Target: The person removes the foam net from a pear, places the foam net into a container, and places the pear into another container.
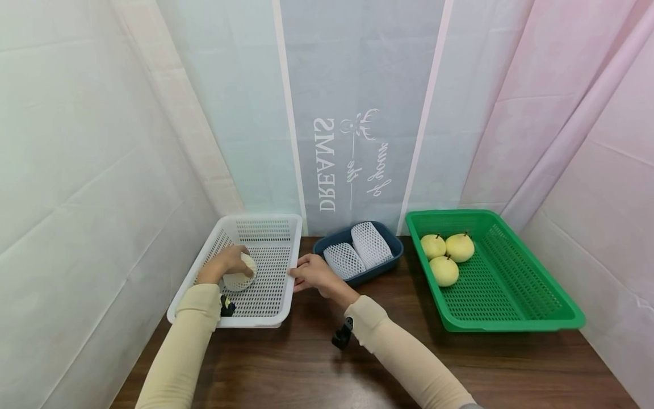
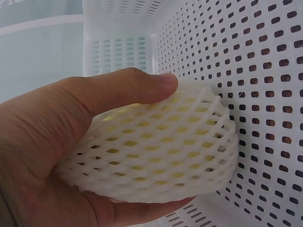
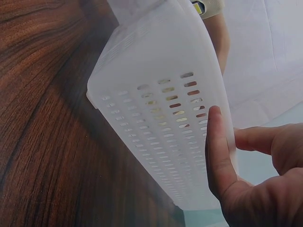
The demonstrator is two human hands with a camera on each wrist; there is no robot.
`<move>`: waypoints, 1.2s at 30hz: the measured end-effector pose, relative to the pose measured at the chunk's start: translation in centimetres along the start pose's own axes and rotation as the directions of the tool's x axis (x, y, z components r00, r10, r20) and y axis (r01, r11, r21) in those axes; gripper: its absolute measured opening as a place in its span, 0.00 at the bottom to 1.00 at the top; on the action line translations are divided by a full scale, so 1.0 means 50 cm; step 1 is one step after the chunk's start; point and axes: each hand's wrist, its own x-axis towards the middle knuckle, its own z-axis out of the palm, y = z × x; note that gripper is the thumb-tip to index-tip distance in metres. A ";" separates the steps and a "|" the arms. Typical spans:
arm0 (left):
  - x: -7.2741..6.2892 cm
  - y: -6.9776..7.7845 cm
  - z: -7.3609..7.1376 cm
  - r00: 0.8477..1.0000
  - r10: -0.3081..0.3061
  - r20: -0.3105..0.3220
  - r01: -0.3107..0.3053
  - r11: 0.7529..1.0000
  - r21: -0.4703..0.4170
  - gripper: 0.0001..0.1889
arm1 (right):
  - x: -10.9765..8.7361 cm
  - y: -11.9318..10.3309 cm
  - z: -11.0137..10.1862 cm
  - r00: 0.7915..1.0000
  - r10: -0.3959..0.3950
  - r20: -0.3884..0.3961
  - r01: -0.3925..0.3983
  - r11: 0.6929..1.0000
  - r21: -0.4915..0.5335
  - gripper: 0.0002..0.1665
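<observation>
Inside the white basket (image 1: 276,321), my left hand (image 1: 230,264) grips a pear (image 1: 246,264) wrapped in a white foam net (image 2: 161,151). In the left wrist view the thumb lies across the top of the net and fingers curl beneath it; yellow skin shows through the mesh. My right hand (image 1: 318,275) pinches the right rim of that basket, thumb on one side and fingers along the outer wall (image 3: 165,109), as the right wrist view shows. Just right of this hand is a dark blue tray (image 1: 375,271) holding two white foam nets (image 1: 370,244).
To the right stands a green basket (image 1: 516,325) with three pears (image 1: 443,271) grouped at its left side. All the containers rest on a dark wooden table (image 1: 306,363), close to a curtain (image 1: 357,74) at the back. A pale wall hanging (image 1: 92,199) borders the left side.
</observation>
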 end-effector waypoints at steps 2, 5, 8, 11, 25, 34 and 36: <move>-0.001 0.001 0.000 1.000 0.004 -0.001 -0.004 1.000 0.004 0.39 | -0.001 0.000 0.000 1.000 0.001 0.000 -0.001 1.000 0.002 0.20; -0.004 0.002 -0.001 1.000 0.012 -0.005 -0.012 1.000 0.004 0.38 | -0.002 0.000 0.001 1.000 -0.001 0.000 0.001 1.000 0.004 0.21; -0.007 0.003 0.001 1.000 0.014 -0.007 -0.014 1.000 -0.002 0.38 | -0.004 0.001 0.002 1.000 -0.001 -0.001 0.001 1.000 0.005 0.21; -0.008 0.002 0.003 1.000 0.010 -0.008 -0.010 1.000 -0.012 0.38 | -0.007 0.001 0.004 1.000 -0.003 -0.002 0.003 1.000 -0.002 0.21; -0.012 0.020 0.000 0.999 0.026 -0.046 -0.026 1.000 -0.015 0.40 | -0.002 0.001 0.001 1.000 -0.022 0.007 0.022 1.000 -0.015 0.18; -0.018 0.037 -0.009 0.995 0.082 -0.053 -0.083 0.996 -0.020 0.39 | -0.001 0.002 0.001 1.000 -0.013 -0.005 0.013 1.000 -0.016 0.18; -0.020 0.039 -0.012 0.994 0.093 -0.054 -0.094 0.996 -0.015 0.39 | -0.001 0.001 0.001 1.000 -0.007 -0.010 0.006 1.000 -0.014 0.18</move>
